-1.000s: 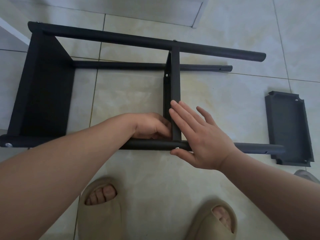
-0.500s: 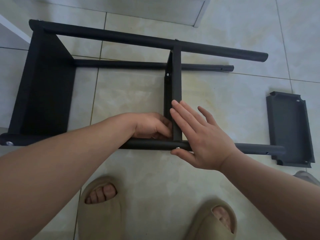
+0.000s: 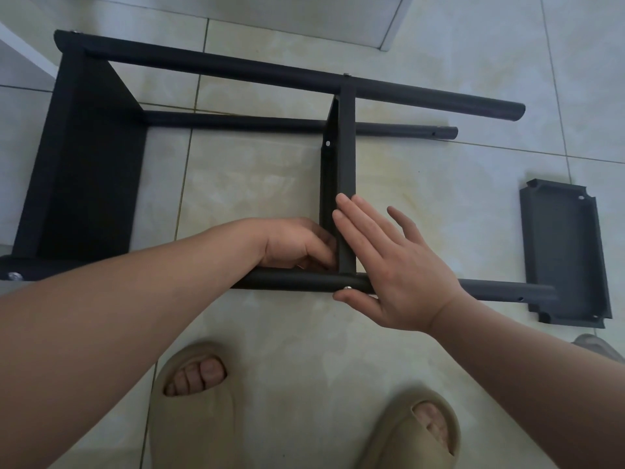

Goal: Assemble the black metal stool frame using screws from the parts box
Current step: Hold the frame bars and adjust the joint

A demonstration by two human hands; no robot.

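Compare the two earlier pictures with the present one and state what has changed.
Nothing visibly changed. The left hand stays curled at the near end of the crossbar; the right hand stays flat against it, thumb by the screw. The frame lies as before.

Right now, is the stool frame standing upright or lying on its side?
On its side: the stool frame lies with its long tubes level along the tiled floor.

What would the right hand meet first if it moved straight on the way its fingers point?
The black cross brace: the right hand points up and leftward, and its fingertips appear to lie on it, though depth is unclear.
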